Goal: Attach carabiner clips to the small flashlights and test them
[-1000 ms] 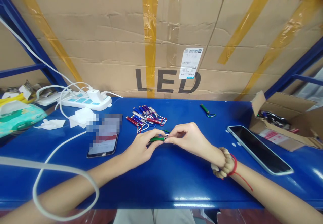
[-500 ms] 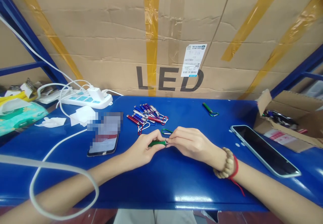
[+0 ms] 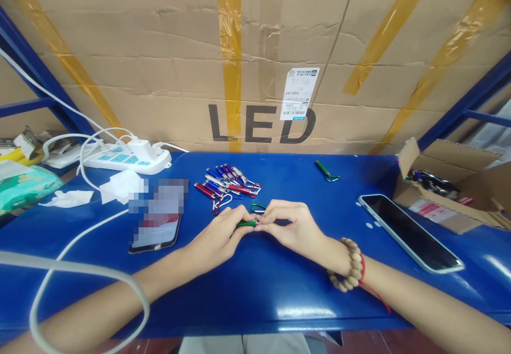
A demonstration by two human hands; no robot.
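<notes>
A small green keychain flashlight (image 3: 246,224) lies between my two hands. My left hand (image 3: 217,234) is closed round its barrel, thumb and fingers pinching it from the left. The fingertips of my right hand (image 3: 297,229) close on its right end, where a bit of silver shows. Just behind the fingers is a green carabiner clip (image 3: 257,206); its link to the barrel is hidden. Beyond my left hand lies a group of red, blue, purple and silver keychain flashlights (image 3: 227,182) with carabiners. Another green keychain flashlight (image 3: 322,169) rests apart, farther back on the blue table (image 3: 295,285).
A white power strip (image 3: 128,158), cables and crumpled tissue (image 3: 122,186) are at the left, near a phone (image 3: 159,215) with a lit screen. At the right are a dark-screened phone (image 3: 409,231) and an open cardboard box (image 3: 447,215). A large LED carton (image 3: 175,77) stands behind.
The whole view has shifted slightly. My right hand's fingers have changed their bend at the flashlight's end, with thumb and index finger now more arched. My left hand still grips the barrel.
</notes>
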